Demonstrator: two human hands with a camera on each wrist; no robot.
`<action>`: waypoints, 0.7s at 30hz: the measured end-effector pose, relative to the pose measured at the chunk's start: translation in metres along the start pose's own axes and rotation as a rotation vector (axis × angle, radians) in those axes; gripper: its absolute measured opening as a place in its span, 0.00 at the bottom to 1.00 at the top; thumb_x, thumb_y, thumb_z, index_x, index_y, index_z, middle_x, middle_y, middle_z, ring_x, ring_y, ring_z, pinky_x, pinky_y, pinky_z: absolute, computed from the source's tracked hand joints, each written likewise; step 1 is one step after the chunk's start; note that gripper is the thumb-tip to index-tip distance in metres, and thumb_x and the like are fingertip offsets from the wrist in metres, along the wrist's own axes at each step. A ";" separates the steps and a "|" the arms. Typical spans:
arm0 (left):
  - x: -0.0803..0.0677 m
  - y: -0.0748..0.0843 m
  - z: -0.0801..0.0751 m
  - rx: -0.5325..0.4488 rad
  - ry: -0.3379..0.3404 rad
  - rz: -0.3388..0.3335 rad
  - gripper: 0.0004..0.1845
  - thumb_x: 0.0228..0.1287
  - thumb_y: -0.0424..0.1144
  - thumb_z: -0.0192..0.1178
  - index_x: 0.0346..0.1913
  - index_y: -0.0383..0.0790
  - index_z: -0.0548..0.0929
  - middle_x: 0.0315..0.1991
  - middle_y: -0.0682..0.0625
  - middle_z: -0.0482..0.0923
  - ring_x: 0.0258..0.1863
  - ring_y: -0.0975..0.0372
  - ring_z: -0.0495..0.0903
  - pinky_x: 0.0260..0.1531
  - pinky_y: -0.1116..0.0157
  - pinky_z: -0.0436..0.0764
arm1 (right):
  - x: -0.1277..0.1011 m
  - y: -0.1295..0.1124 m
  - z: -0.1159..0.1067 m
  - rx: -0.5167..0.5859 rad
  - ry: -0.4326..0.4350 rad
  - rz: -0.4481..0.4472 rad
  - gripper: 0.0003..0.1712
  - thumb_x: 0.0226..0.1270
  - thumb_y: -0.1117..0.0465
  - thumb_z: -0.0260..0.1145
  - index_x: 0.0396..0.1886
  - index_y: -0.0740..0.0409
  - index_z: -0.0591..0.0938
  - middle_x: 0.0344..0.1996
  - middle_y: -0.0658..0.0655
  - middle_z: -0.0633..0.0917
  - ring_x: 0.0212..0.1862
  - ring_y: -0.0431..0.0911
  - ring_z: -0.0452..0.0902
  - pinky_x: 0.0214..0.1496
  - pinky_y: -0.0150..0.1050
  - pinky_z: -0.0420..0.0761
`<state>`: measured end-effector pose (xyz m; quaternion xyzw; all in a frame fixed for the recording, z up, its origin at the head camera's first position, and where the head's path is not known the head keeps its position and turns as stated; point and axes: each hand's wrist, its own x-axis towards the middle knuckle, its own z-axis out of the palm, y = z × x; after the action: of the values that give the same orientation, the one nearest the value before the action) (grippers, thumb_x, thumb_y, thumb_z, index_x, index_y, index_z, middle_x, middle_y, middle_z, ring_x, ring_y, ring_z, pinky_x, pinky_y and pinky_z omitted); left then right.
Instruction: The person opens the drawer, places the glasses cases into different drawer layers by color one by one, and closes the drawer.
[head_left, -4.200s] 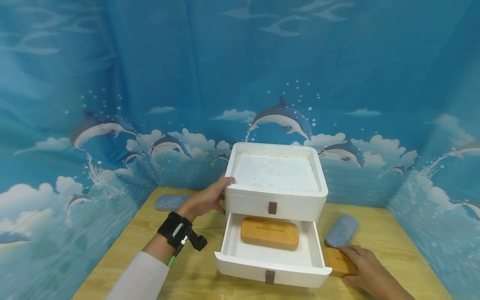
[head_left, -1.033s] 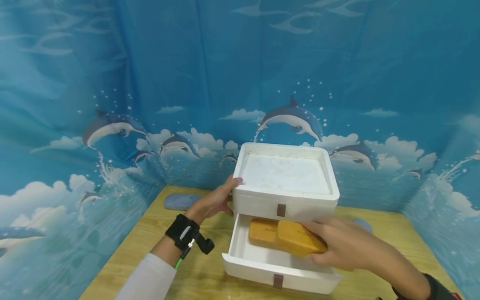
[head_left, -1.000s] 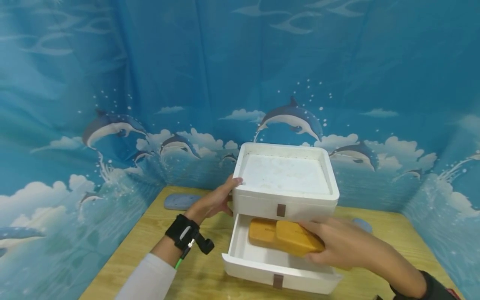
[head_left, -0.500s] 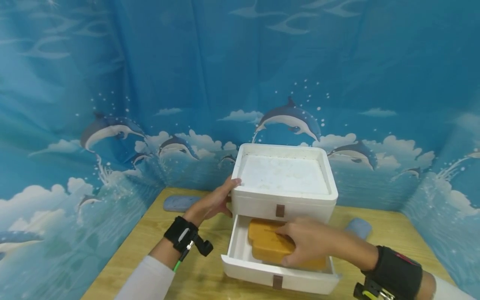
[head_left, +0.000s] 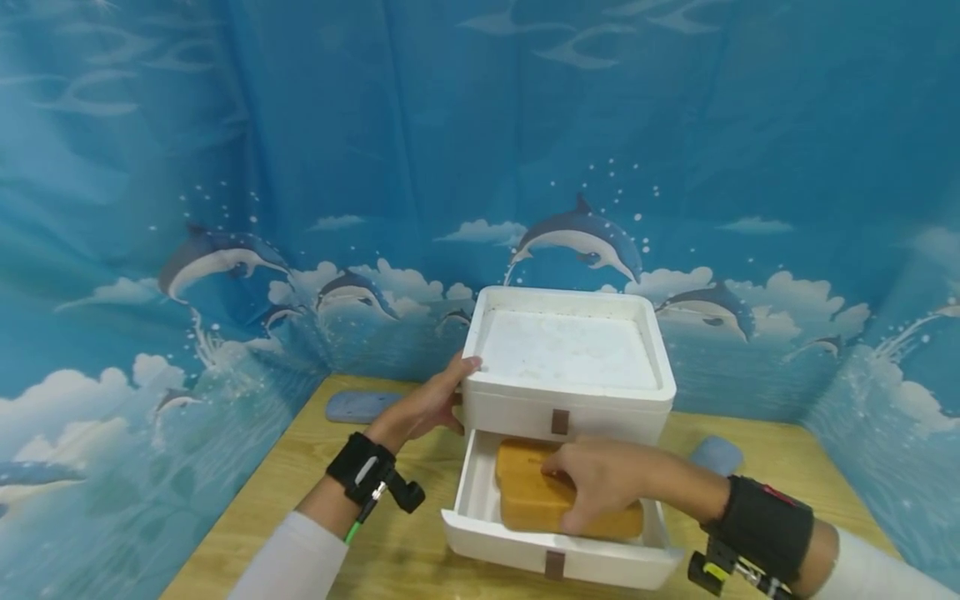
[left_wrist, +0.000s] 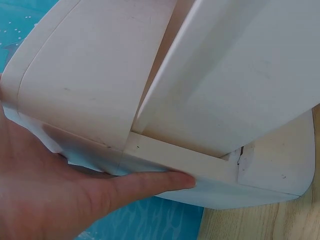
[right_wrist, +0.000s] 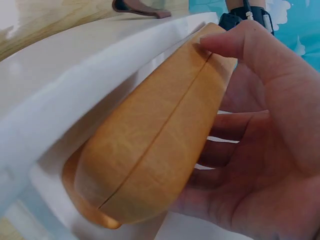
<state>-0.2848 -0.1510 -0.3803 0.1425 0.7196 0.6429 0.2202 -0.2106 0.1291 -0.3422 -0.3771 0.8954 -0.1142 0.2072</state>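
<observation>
Starting at the left, I see a flat grey-blue oval pad [head_left: 362, 406] lying on the light wooden tabletop [head_left: 247, 517], apart from everything else. My left hand [head_left: 422, 406] rests against the left side of the white plastic two-drawer cabinet [head_left: 567, 354], thumb on its top rim and fingers laid straight along the wall; the left wrist view shows the same flat, open-fingered brace, gripping nothing.

The lower drawer [head_left: 558, 550] stands pulled out toward me. Inside it lies a tan wooden rounded case [head_left: 525, 467] at the back, and across it, toward the front, a second tan wooden rounded case [head_left: 555, 517]. That second one was in the air over the drawer a second ago; now it sits down inside. My right hand [head_left: 600, 483] has come down with it, and its fingers and thumb are curled round the case, as the right wrist view confirms. I judge the placing nearly done, the release alone being left.

Further right, a second grey-blue oval pad [head_left: 716, 456] lies on the tabletop beside the cabinet, partly hidden behind my forearm.
</observation>
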 end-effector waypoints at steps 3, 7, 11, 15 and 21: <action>-0.001 0.001 0.000 0.010 -0.002 0.001 0.41 0.78 0.69 0.39 0.83 0.67 0.35 0.84 0.41 0.39 0.79 0.30 0.52 0.54 0.24 0.73 | 0.000 -0.004 -0.002 0.001 -0.016 0.012 0.31 0.43 0.49 0.75 0.49 0.59 0.87 0.21 0.42 0.70 0.26 0.36 0.63 0.29 0.32 0.65; 0.000 0.001 0.000 0.014 -0.001 -0.008 0.42 0.77 0.70 0.40 0.84 0.66 0.35 0.85 0.41 0.38 0.79 0.30 0.51 0.55 0.23 0.71 | 0.002 -0.008 -0.002 0.012 -0.030 0.037 0.15 0.42 0.52 0.76 0.27 0.49 0.79 0.17 0.42 0.65 0.22 0.36 0.58 0.25 0.32 0.59; 0.001 0.000 -0.001 0.012 0.003 -0.014 0.42 0.77 0.70 0.39 0.83 0.66 0.34 0.85 0.41 0.37 0.80 0.31 0.51 0.55 0.24 0.73 | 0.005 -0.012 -0.001 0.018 -0.018 0.076 0.20 0.43 0.52 0.79 0.20 0.45 0.72 0.16 0.42 0.64 0.21 0.37 0.56 0.24 0.33 0.57; 0.001 -0.001 0.000 0.016 0.008 -0.017 0.42 0.77 0.70 0.40 0.83 0.67 0.34 0.84 0.41 0.39 0.80 0.32 0.53 0.55 0.24 0.73 | 0.008 -0.016 0.001 0.001 0.010 0.122 0.23 0.43 0.51 0.82 0.19 0.47 0.72 0.15 0.43 0.63 0.21 0.39 0.56 0.24 0.35 0.56; 0.001 0.001 0.001 0.032 0.010 -0.009 0.41 0.77 0.70 0.39 0.83 0.67 0.35 0.84 0.42 0.40 0.79 0.32 0.53 0.55 0.23 0.72 | 0.014 -0.023 0.007 -0.113 0.079 0.172 0.24 0.41 0.48 0.86 0.24 0.49 0.78 0.18 0.45 0.70 0.25 0.40 0.62 0.27 0.36 0.61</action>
<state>-0.2851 -0.1498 -0.3792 0.1394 0.7314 0.6312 0.2173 -0.2017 0.1031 -0.3440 -0.3049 0.9371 -0.0602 0.1591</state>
